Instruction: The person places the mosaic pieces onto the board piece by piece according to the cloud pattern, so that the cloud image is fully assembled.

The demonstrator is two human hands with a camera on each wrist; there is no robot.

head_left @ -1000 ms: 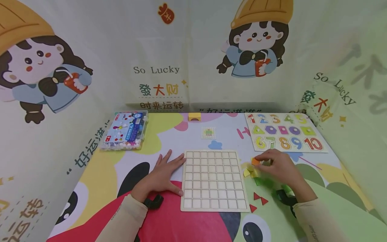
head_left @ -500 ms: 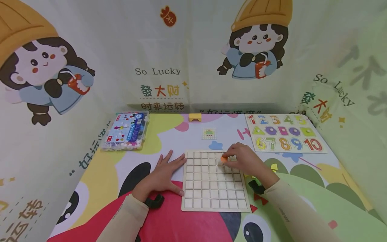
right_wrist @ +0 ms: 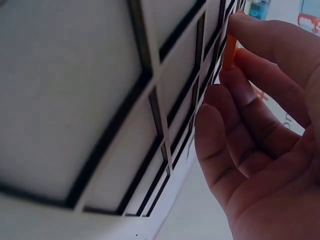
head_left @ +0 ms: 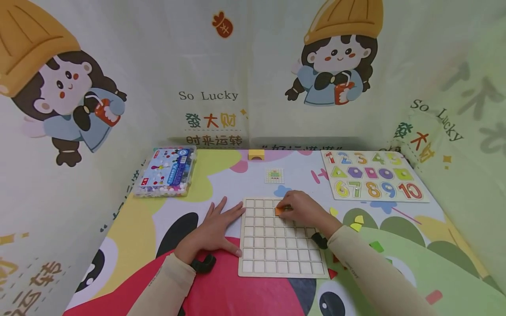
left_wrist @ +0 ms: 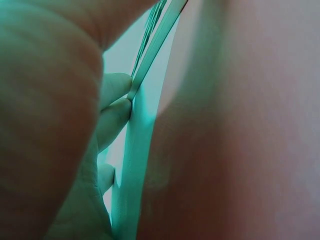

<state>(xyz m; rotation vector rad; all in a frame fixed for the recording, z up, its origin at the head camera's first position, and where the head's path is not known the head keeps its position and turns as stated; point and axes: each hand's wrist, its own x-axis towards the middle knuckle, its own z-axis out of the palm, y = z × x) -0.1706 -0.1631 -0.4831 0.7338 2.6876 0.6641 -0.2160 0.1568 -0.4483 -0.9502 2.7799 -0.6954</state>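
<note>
A wooden grid board (head_left: 270,242) of square cells lies flat in front of me in the head view. My right hand (head_left: 303,211) pinches a small orange tile (head_left: 278,212) between thumb and fingers, over a cell in the second row from the far edge. The right wrist view shows the orange tile (right_wrist: 230,52) held on edge, close to the grid. My left hand (head_left: 213,230) lies with fingers spread, its fingertips and thumb touching the board's left edge. In the left wrist view, fingertips (left_wrist: 116,117) touch the board's side.
Yellow pieces (head_left: 356,227), a green tile (head_left: 377,246) and red triangles (head_left: 333,273) lie right of the board. Behind it are a small pattern card (head_left: 274,176) and a yellow block (head_left: 256,154). A boxed kit (head_left: 166,172) stands back left, a number puzzle (head_left: 373,175) back right.
My right hand has carried the orange tile from the loose pieces on the right leftward to the board's far part. My left hand has stayed at the board's left edge.
</note>
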